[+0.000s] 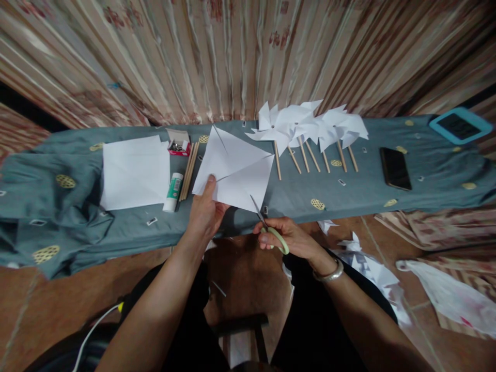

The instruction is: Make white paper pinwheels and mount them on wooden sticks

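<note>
My left hand grips the near edge of a white paper square, thumb on top, holding it up over the front of the table. The sheet shows diagonal cuts from its corners. My right hand is closed round the pale green handles of scissors, whose blades point up into the paper's lower right corner. A silver bangle sits on my right wrist.
On the grey-blue cloth-covered table lie a stack of white paper, a glue stick, a pink pin box, wooden sticks, several finished paper pinwheels, a black phone and a blue-cased tablet. Paper scraps litter the floor.
</note>
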A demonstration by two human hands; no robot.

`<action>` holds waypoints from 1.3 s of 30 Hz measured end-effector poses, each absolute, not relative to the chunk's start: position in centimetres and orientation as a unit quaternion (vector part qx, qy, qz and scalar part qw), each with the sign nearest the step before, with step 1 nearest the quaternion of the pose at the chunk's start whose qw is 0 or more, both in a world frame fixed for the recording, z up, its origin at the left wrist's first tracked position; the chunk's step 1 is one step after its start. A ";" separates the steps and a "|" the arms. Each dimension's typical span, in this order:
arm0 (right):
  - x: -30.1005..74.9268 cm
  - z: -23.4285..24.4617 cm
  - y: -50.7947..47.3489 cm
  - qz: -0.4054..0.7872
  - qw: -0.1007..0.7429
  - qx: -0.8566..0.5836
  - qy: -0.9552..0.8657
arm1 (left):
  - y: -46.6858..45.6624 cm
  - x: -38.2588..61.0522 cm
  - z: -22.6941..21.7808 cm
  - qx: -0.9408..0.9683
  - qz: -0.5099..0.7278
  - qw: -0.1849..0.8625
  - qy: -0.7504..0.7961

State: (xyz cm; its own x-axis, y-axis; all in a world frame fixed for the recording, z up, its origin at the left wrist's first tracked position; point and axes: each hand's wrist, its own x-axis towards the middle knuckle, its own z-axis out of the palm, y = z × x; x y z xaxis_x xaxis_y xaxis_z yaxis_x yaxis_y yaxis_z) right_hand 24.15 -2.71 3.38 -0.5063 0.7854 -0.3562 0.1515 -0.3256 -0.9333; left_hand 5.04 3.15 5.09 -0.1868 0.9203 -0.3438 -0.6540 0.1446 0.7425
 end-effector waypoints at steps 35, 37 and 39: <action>24.1 2.4 -2.6 0.696 0.257 -0.450 -0.496 | 2.7 5.7 5.1 0.140 0.619 0.633 0.443; 24.1 2.2 -2.6 0.694 0.253 -0.456 -0.496 | 2.7 5.7 5.1 0.142 0.619 0.630 0.446; 24.0 2.2 -2.6 0.694 0.252 -0.461 -0.493 | 2.7 5.6 5.1 0.147 0.621 0.629 0.444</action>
State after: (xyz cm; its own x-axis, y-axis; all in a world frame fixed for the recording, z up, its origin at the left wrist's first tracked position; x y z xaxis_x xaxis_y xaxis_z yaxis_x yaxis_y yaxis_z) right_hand 24.05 -2.57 2.20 -0.4481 0.8037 -0.3916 0.1058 -0.3873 -0.9159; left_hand 5.61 2.73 5.08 -0.1647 0.9119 -0.3759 -0.6513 0.1857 0.7357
